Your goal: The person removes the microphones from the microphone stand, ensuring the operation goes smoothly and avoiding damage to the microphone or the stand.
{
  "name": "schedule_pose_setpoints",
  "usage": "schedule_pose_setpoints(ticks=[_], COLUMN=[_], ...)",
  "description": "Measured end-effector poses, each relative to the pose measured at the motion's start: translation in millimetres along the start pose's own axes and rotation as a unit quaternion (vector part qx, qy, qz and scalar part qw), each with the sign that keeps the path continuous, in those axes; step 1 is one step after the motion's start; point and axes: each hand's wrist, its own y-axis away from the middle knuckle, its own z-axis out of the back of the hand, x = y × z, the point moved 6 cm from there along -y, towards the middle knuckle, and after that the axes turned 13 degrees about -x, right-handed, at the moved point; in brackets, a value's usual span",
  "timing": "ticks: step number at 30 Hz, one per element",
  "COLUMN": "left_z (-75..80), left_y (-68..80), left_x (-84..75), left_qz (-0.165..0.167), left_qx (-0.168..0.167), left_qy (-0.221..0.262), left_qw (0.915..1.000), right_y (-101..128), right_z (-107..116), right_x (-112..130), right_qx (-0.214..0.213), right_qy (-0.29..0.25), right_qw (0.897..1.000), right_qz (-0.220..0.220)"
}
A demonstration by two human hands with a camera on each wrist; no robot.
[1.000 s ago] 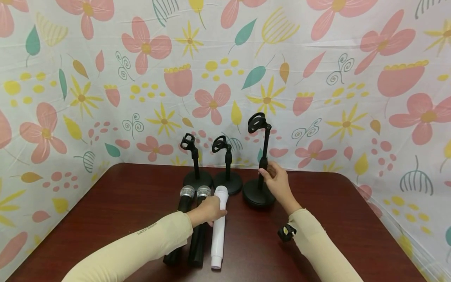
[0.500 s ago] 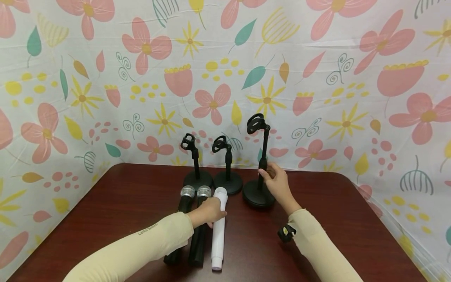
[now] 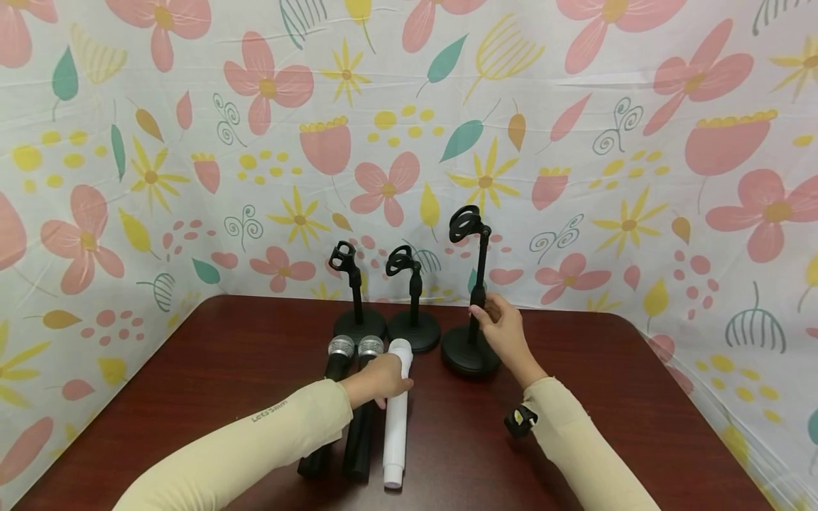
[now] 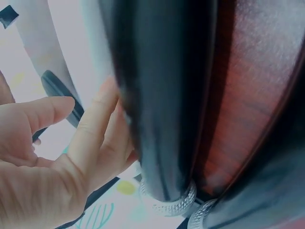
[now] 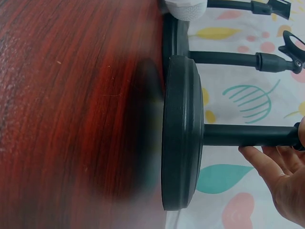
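My left hand (image 3: pixel 382 377) grips a white microphone (image 3: pixel 395 447) around its upper body, thumb and fingers on either side. It lies at the right of two black microphones (image 3: pixel 358 447) with silver mesh heads; the left forearm covers part of these. In the left wrist view, the fingers (image 4: pixel 93 126) reach between the white body and the nearest black one. My right hand (image 3: pixel 507 328) pinches the pole of the tallest black microphone stand (image 3: pixel 469 358). Its round base appears upright on the table in the right wrist view, and its clip at the top holds nothing.
Two shorter black microphone stands, one at the left (image 3: pixel 358 326) and one in the middle (image 3: pixel 414 330), stand behind the microphones with bare clips. The dark red wooden table (image 3: pixel 211 376) ends at a flower-patterned cloth (image 3: pixel 255 177). A small black device (image 3: pixel 520 421) sits at the right wrist.
Almost nothing differs. Both hands keep their places on the white microphone and the tall stand; the whole view has shifted very slightly.
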Motion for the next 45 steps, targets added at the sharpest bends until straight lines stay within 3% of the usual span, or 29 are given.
schedule_pose_setpoints(ticks=[7,11,22,26,30,36,42,45], left_z=[13.0,23.1,32.3,36.8,44.3,53.1,58.5,59.7], left_y=[-8.0,-12.7,-20.1,-24.2,-27.8,-30.5,-32.3,-33.9], left_x=[-7.7,-11.4,-17.9,-19.0,-22.7,-26.3,-25.1,-25.0], left_qz=[-0.024,-0.034,-0.051,-0.039,-0.048,-0.059,-0.059,-0.055], left_qx=[0.018,0.007,-0.009,-0.013,-0.031,-0.056,-0.065,-0.065], left_qy=[-0.029,-0.028,0.001,0.017,0.04,0.081,0.121,0.135], left_qw=[0.9991,0.999,0.9987,0.999,0.9976,0.9935,0.9888,0.9871], right_y=[0,0,3,0,-4,-15,-17,-19], right_z=[0,0,6,6,5,1,4,3], right_x=[-1,2,38,39,34,5,28,24], right_qx=[-0.001,0.0,0.0,-0.01,-0.016,-0.018,-0.008,-0.005], right_qy=[0.004,0.006,-0.012,-0.011,-0.019,-0.019,-0.013,-0.016], right_qw=[1.0,1.0,1.0,1.0,0.999,1.0,1.0,1.0], right_qz=[0.005,-0.002,-0.025,-0.016,-0.02,-0.01,-0.011,-0.013])
